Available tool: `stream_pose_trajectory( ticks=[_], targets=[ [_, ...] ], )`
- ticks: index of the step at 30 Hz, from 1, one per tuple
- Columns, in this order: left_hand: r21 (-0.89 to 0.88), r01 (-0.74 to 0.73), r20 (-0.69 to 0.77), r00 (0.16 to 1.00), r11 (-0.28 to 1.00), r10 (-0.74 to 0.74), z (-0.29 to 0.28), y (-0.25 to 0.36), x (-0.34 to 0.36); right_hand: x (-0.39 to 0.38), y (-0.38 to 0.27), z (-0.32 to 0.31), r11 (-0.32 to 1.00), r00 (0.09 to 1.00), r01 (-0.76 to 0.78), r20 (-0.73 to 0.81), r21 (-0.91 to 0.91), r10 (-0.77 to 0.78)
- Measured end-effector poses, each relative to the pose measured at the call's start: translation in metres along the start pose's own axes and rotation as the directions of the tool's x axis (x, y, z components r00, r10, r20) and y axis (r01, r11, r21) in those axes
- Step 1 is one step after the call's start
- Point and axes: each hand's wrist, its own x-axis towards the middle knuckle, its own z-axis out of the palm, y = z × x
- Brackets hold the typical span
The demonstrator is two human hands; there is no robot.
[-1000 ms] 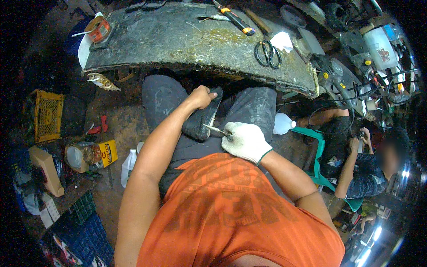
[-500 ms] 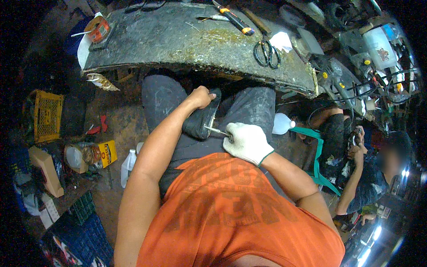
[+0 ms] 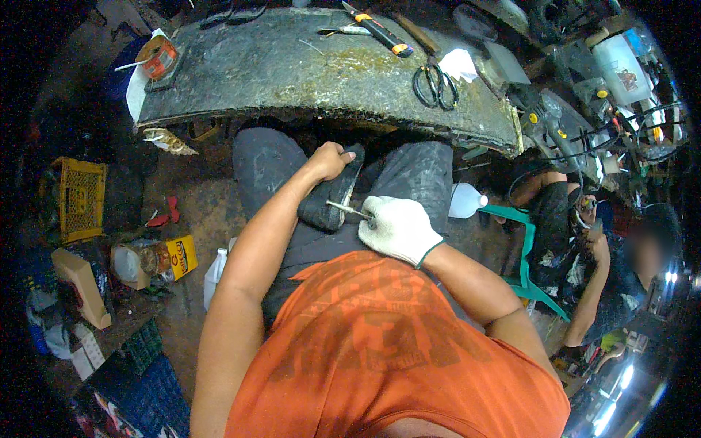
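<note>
Orange T-shirt (image 3: 409,336) w/ dark print fills lower ctr, seen from wearer's own head, looking down. Dark workbench (image 3: 248,73), worn & stained, spans top. Below it, dusty dark trousers (image 3: 270,157), knees apart, seated pose. Far R: co-worker (image 3: 621,274) in dark clothes, both hands up near chest; beside them, green plastic chair (image 3: 527,255), partly hidden. L side: yellow crate (image 3: 80,204).

Mid-size: R hand (image 3: 401,230), white knit glove, over the lap, fingers curled tight around handle of thin metal tool (image 3: 345,209). Dark shoe (image 3: 318,208) lies across lap btwn the thighs, slanting, near end twd the shirt. L hand (image 3: 328,160), bare, clamped on shoe's far end, thumb showing, other fingers mostly hidden. White jug (image 3: 466,201) just R of R thigh.

Smaller, on bench: black-handled scissors (image 3: 435,87) near front edge, R side; red-labelled tin (image 3: 158,58) at L end; orange-&-black cutter (image 3: 380,31) nr the back.

Smallest: tool's shaft, pointing L, meets shoe's near end; can't tell if tip is in the material.
</note>
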Motion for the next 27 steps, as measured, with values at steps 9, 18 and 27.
stream_pose_trajectory(
  ticks=[9, 18, 27],
  targets=[
    [-0.185, 0.017, 0.092, 0.996, 0.983, 0.000, -0.016, 0.008, -0.005, -0.002, 0.005, -0.002, 0.995, 0.997, -0.066, 0.056, 0.077, 0.061],
    [-0.492, -0.072, 0.019, 0.995, 0.868, 0.093, -0.024, 0.021, -0.017, 0.017, 0.022, -0.004, 0.950, 0.986, -0.166, 0.016, 0.265, 0.167],
    [-0.473, -0.057, -0.014, 0.998, 0.879, 0.057, -0.019, 0.016, -0.011, 0.013, 0.006, -0.003, 0.976, 0.992, -0.122, 0.045, 0.182, 0.115]
  ],
)
